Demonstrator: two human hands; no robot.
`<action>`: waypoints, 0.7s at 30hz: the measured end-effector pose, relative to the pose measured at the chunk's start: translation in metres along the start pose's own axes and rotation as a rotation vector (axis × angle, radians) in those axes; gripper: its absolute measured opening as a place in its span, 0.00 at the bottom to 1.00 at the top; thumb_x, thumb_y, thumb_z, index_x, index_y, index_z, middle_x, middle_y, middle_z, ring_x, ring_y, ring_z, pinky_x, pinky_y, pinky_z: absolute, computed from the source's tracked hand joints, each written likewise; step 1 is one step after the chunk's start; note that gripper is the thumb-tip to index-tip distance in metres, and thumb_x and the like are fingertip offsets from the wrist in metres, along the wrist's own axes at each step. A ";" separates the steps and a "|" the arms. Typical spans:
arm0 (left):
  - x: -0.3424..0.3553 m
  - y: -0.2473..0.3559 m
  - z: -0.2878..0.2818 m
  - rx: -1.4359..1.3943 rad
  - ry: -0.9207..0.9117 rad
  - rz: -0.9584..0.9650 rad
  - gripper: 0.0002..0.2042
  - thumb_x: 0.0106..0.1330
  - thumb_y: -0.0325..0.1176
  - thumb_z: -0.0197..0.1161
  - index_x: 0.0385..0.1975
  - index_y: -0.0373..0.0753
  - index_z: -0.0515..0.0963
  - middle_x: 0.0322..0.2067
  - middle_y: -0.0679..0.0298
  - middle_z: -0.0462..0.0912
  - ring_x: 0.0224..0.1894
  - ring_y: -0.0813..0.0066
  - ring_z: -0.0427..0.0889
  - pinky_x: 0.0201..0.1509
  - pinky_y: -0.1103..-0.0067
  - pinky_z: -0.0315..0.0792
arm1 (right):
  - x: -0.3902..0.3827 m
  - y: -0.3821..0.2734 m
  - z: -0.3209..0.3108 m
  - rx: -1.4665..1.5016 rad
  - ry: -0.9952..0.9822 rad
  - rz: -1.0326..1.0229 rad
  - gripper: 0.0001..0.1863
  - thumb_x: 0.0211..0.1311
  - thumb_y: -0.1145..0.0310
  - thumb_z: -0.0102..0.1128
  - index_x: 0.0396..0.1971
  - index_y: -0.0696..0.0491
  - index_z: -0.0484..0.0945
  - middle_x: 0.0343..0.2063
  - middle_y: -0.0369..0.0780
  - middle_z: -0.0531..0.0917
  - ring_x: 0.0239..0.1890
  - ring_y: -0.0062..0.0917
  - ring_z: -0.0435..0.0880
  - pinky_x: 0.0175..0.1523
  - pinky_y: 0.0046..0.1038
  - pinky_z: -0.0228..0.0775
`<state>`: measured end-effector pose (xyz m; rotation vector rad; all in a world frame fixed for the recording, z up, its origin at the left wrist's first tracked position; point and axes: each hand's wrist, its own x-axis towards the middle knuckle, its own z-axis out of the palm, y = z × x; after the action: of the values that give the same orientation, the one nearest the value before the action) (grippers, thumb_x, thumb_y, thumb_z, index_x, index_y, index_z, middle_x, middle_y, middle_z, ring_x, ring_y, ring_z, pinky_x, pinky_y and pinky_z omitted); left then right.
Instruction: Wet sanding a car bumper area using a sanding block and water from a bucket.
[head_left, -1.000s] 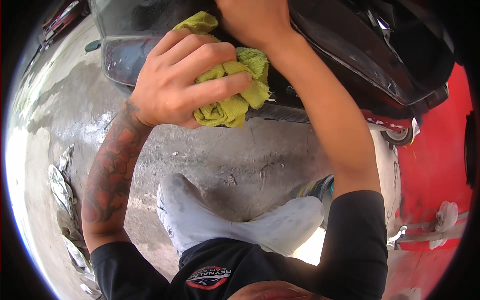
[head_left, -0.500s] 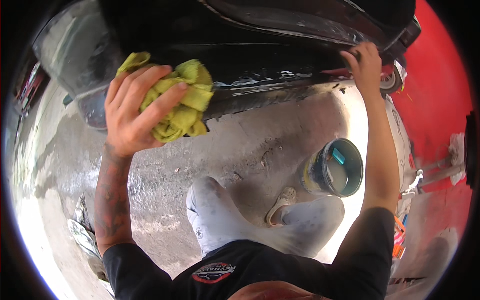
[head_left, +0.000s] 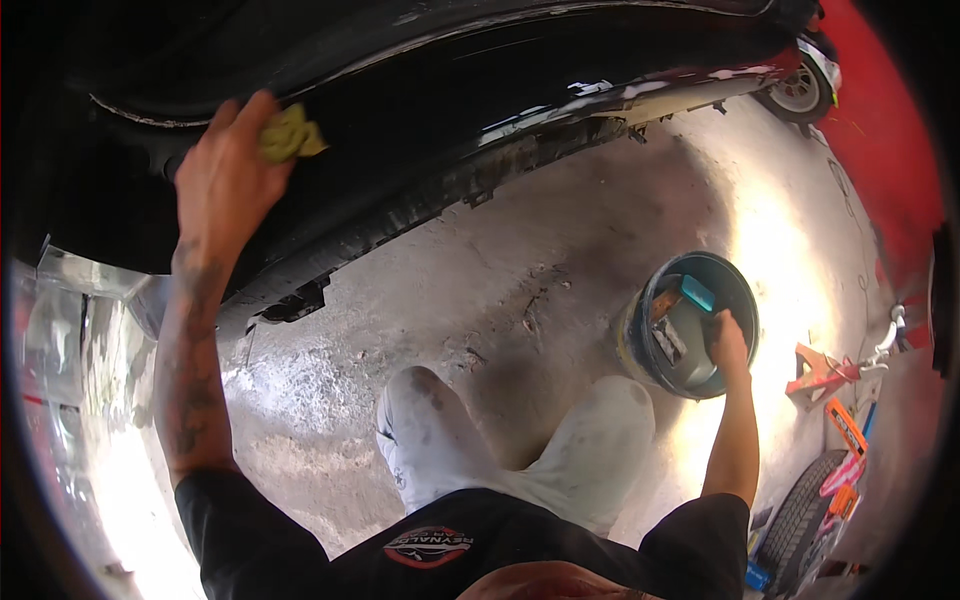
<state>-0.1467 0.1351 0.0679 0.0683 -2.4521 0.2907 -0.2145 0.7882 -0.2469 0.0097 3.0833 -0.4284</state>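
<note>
My left hand (head_left: 228,178) is closed around a crumpled yellow-green cloth (head_left: 292,136), against the black car body panel (head_left: 400,110) at the upper left. My right hand (head_left: 729,343) reaches inside the rim of a dark bucket (head_left: 640,345) at the right; its fingers are partly hidden and do not show whether they hold anything. Cloudy water lies in the bucket. A turquoise block (head_left: 698,293) sits near its far side, with a brown piece and a grey-white block (head_left: 668,340) beside it.
The car's ragged lower edge (head_left: 480,185) runs above the stained concrete floor (head_left: 420,280). A wheel (head_left: 800,92) stands at the upper right. On the right are a red stand (head_left: 825,368), a loose tire (head_left: 800,515) and orange items (head_left: 846,428).
My right hand has come down from the car panel into the bucket. My left hand has moved up and left along the panel with the cloth. The view has shifted.
</note>
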 end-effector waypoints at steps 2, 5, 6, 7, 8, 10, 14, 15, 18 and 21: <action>0.034 0.042 0.003 -0.010 -0.010 0.073 0.18 0.52 0.32 0.74 0.42 0.45 0.75 0.36 0.57 0.80 0.38 0.51 0.86 0.37 0.61 0.80 | 0.010 0.001 0.039 -0.047 -0.181 0.032 0.18 0.57 0.80 0.54 0.48 0.50 0.71 0.44 0.53 0.82 0.50 0.51 0.81 0.50 0.46 0.73; 0.082 0.121 0.027 -0.023 -0.030 0.083 0.20 0.52 0.37 0.73 0.45 0.44 0.77 0.40 0.55 0.82 0.40 0.51 0.85 0.42 0.62 0.80 | 0.036 -0.007 0.078 -0.186 -0.341 0.095 0.17 0.60 0.75 0.57 0.49 0.49 0.73 0.45 0.51 0.84 0.51 0.51 0.82 0.53 0.48 0.75; 0.101 0.161 0.019 -0.110 -0.166 0.049 0.23 0.55 0.36 0.69 0.53 0.43 0.75 0.46 0.51 0.80 0.47 0.46 0.82 0.51 0.63 0.76 | 0.045 0.007 0.090 -0.218 -0.363 0.158 0.17 0.60 0.74 0.57 0.50 0.49 0.73 0.45 0.51 0.84 0.51 0.49 0.83 0.54 0.48 0.76; 0.120 0.199 0.003 -0.185 -0.295 0.010 0.27 0.58 0.35 0.65 0.61 0.43 0.72 0.53 0.46 0.78 0.54 0.41 0.78 0.60 0.63 0.71 | 0.055 0.019 0.108 -0.243 -0.381 0.209 0.17 0.61 0.72 0.57 0.51 0.49 0.74 0.45 0.50 0.84 0.51 0.47 0.84 0.54 0.47 0.76; 0.132 0.215 0.021 -0.274 -0.172 0.085 0.26 0.56 0.34 0.67 0.57 0.42 0.74 0.48 0.49 0.79 0.52 0.43 0.79 0.57 0.64 0.73 | 0.059 0.023 0.132 -0.295 -0.411 0.225 0.17 0.64 0.69 0.55 0.52 0.48 0.74 0.47 0.50 0.84 0.52 0.44 0.84 0.54 0.46 0.76; 0.157 0.240 0.065 -0.490 0.075 0.231 0.25 0.51 0.37 0.71 0.51 0.42 0.77 0.43 0.54 0.82 0.45 0.49 0.83 0.50 0.64 0.77 | 0.060 0.059 0.189 -0.355 -0.421 0.167 0.18 0.67 0.62 0.52 0.56 0.48 0.75 0.51 0.48 0.83 0.53 0.41 0.84 0.55 0.43 0.77; 0.185 0.288 0.080 -0.827 -0.060 0.367 0.30 0.46 0.44 0.73 0.52 0.42 0.79 0.40 0.56 0.87 0.44 0.55 0.86 0.51 0.65 0.79 | 0.060 0.073 0.235 -0.474 -0.634 0.209 0.28 0.67 0.49 0.51 0.61 0.50 0.74 0.60 0.47 0.78 0.58 0.39 0.81 0.61 0.41 0.74; 0.181 0.282 0.073 -0.794 -0.076 0.343 0.30 0.46 0.44 0.73 0.52 0.42 0.79 0.40 0.56 0.87 0.44 0.55 0.86 0.51 0.65 0.79 | 0.056 0.037 0.221 -0.309 -0.619 0.228 0.30 0.66 0.48 0.52 0.61 0.51 0.73 0.60 0.48 0.78 0.60 0.40 0.79 0.63 0.40 0.71; 0.178 0.283 0.054 -0.735 -0.272 0.246 0.31 0.47 0.39 0.73 0.55 0.43 0.74 0.39 0.54 0.86 0.43 0.55 0.86 0.48 0.66 0.78 | 0.063 0.033 0.204 0.053 -0.491 0.276 0.32 0.63 0.47 0.56 0.62 0.50 0.74 0.59 0.50 0.78 0.61 0.43 0.79 0.63 0.40 0.71; 0.177 0.287 0.040 -0.674 -0.375 0.155 0.32 0.48 0.37 0.72 0.57 0.43 0.72 0.41 0.53 0.86 0.45 0.54 0.86 0.50 0.66 0.78 | 0.064 0.058 0.228 0.419 -0.323 0.176 0.31 0.61 0.50 0.59 0.61 0.50 0.75 0.55 0.52 0.81 0.58 0.47 0.80 0.59 0.41 0.73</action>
<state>-0.3451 0.4102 0.0929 -0.3901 -2.7968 -0.5364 -0.2714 0.7822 -0.4835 0.1980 2.5983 -0.9493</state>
